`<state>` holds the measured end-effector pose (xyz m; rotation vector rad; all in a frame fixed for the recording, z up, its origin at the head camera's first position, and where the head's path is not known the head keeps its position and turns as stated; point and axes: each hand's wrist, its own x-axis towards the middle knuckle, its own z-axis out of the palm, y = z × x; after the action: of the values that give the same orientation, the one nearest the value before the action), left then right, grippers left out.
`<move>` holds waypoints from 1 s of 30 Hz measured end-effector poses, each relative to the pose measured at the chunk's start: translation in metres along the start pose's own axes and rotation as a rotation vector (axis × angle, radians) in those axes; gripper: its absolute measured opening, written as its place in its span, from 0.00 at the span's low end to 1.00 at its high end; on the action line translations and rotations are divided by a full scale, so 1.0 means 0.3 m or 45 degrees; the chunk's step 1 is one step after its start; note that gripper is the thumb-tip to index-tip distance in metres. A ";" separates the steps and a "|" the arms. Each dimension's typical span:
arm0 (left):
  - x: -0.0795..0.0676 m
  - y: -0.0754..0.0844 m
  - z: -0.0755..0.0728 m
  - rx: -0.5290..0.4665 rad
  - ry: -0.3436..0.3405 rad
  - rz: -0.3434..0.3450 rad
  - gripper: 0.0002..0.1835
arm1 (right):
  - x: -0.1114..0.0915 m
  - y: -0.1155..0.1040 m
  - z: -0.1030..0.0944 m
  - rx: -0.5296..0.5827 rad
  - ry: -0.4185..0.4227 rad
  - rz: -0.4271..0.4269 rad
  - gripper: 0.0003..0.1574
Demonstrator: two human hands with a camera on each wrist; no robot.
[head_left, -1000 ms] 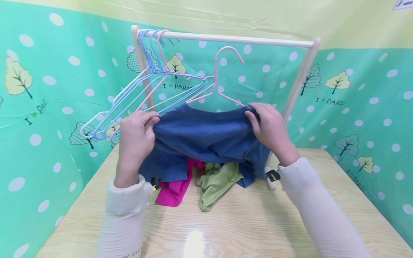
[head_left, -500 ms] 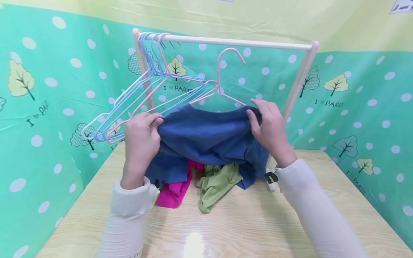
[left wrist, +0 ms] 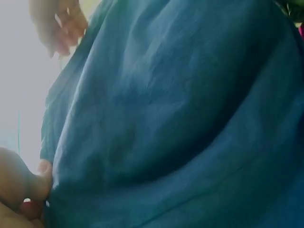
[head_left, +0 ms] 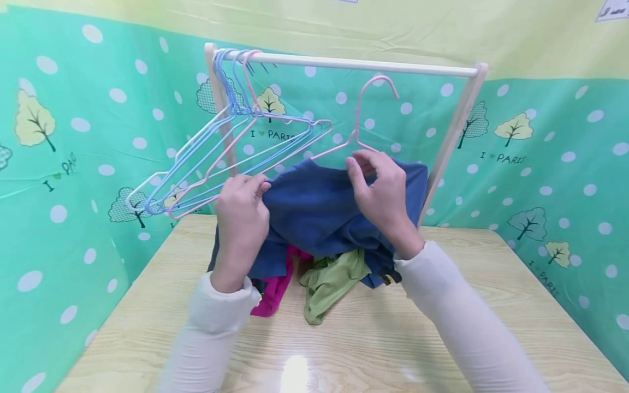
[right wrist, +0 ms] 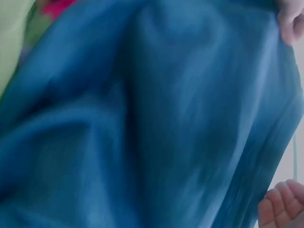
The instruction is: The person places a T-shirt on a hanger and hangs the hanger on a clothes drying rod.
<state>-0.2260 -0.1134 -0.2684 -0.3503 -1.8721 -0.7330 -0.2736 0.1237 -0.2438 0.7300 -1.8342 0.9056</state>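
Observation:
A dark blue shirt [head_left: 314, 204] hangs from a pink hanger [head_left: 357, 117], whose hook and sloping arms rise out of the neckline. My left hand [head_left: 243, 215] pinches the shirt at its left shoulder, by the hanger's end; in the left wrist view the thumb [left wrist: 43, 178] presses on the cloth edge. My right hand [head_left: 380, 188] is in front of the neckline's right side, just below the hanger's neck, fingers loosely bent with nothing gripped. In the right wrist view its fingers [right wrist: 280, 206] appear beside the cloth edge. The hanger's lower bar is hidden inside the shirt.
Several blue, white and pink hangers [head_left: 236, 112] hang at the left end of the white rack rail [head_left: 354, 63]. A green garment [head_left: 331, 284] and a magenta one [head_left: 270, 295] lie on the wooden table [head_left: 354, 349] beneath the shirt. Patterned curtains surround the table.
My right hand has let go of the shirt's right shoulder and moved left towards the hanger's neck. The left hand, shirt and pink hanger have shifted to the right.

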 end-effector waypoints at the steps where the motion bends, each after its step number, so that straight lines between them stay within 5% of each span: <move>1: -0.004 0.009 0.006 0.002 0.013 0.004 0.11 | 0.003 -0.010 0.004 0.045 -0.012 0.071 0.16; 8: -0.029 0.050 0.041 0.004 0.037 0.030 0.11 | 0.046 -0.082 0.024 0.532 -0.053 0.635 0.21; 12: -0.038 0.067 0.039 0.008 0.011 0.026 0.09 | 0.077 -0.109 0.033 0.849 -0.011 0.852 0.18; 15: -0.036 0.070 0.012 0.068 -0.097 0.009 0.08 | 0.090 -0.124 0.041 0.968 -0.020 0.929 0.16; 22: -0.003 0.060 -0.078 0.200 -0.505 -0.150 0.07 | 0.102 -0.163 0.078 1.205 -0.055 1.130 0.15; 30: 0.021 0.043 -0.145 0.075 -0.637 -0.321 0.09 | 0.120 -0.173 0.111 1.262 -0.111 1.218 0.14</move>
<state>-0.1897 -0.1315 -0.2470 -0.2781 -2.4381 -0.8068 -0.2627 0.0638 -0.2062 0.3932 -1.7182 2.5263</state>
